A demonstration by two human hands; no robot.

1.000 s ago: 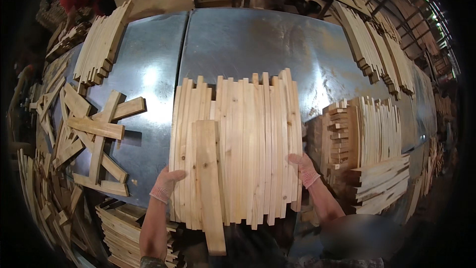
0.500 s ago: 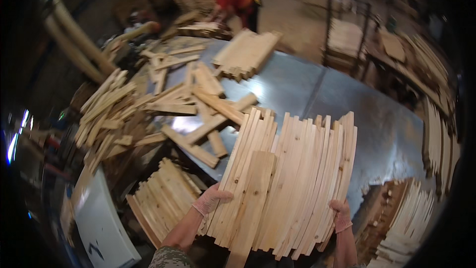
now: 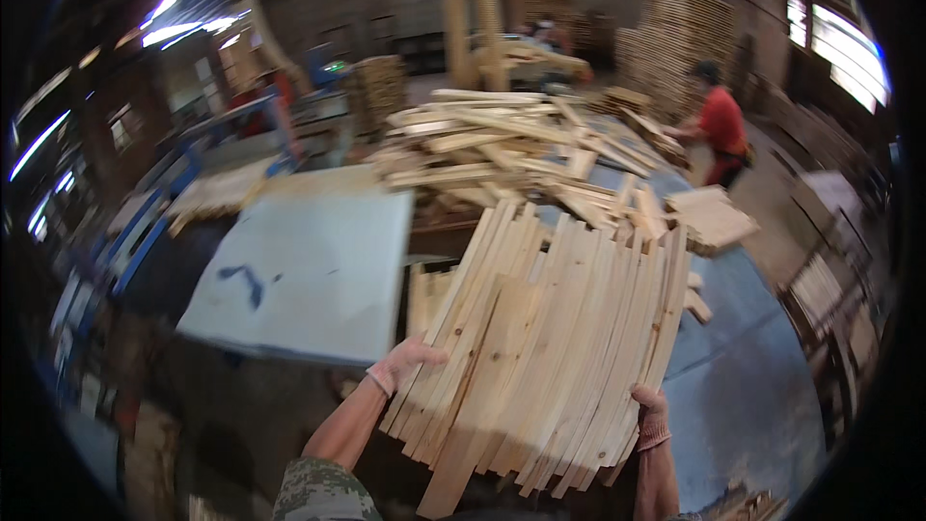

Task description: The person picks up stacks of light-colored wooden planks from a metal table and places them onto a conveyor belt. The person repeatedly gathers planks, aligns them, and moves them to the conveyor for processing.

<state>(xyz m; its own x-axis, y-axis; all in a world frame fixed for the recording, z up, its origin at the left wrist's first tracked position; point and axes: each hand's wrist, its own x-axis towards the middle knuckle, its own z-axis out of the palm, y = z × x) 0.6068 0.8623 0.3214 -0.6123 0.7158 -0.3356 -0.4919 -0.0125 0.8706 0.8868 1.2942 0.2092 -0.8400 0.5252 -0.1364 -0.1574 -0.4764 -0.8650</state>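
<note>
I hold a wide bundle of pale wooden slats [image 3: 545,347] between both hands, lifted and tilted, its far ends fanning up to the right. My left hand [image 3: 405,362], in a thin pinkish glove, presses the bundle's left edge. My right hand [image 3: 651,415], gloved the same way, grips its lower right edge. One slat sticks out below the bundle toward me.
A pale blue-grey board [image 3: 309,270] lies to the left. A heap of loose slats [image 3: 511,150] is piled beyond the bundle on the metal-topped table [image 3: 743,376]. A person in a red shirt [image 3: 719,130] works at the far right, near stacked wood [image 3: 675,34].
The bundle has come up off the table and swung left with my turn. The view now faces the blue-grey board and the far workshop instead of the tabletop.
</note>
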